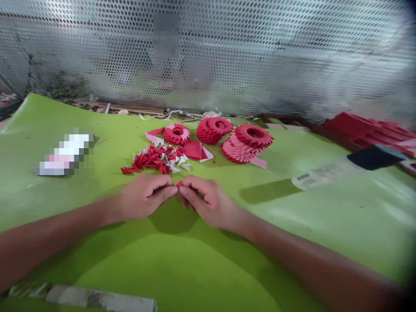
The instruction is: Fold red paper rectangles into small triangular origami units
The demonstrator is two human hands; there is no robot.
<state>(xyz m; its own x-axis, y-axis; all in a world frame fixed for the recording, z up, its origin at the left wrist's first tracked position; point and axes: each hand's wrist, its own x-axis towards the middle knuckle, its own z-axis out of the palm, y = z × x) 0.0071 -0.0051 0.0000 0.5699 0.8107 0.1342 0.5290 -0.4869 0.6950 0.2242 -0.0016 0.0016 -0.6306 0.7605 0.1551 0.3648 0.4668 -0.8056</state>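
Between my two hands is a small folded red paper piece [179,183]. My left hand [144,195] pinches its left side with thumb and fingers. From the other side, my right hand [208,199] pinches it too, the thumb lying over it. Just beyond my hands lies a loose pile of red and white folded paper triangles [156,158]. Behind the pile sits a small red and pink paper ring [176,134]. Square red paper sheets [193,149] lie beside the pile. Farther right stand a red ring stack [214,129] and a pink and red one [247,143].
The table has a green cover [182,268]. A clear bottle with a black cap [338,169] lies on the right, near stacked red paper [364,130]. A blurred-out object [65,154] lies left. A perforated metal panel [208,56] rises behind. A pale strip [100,299] lies at the near edge.
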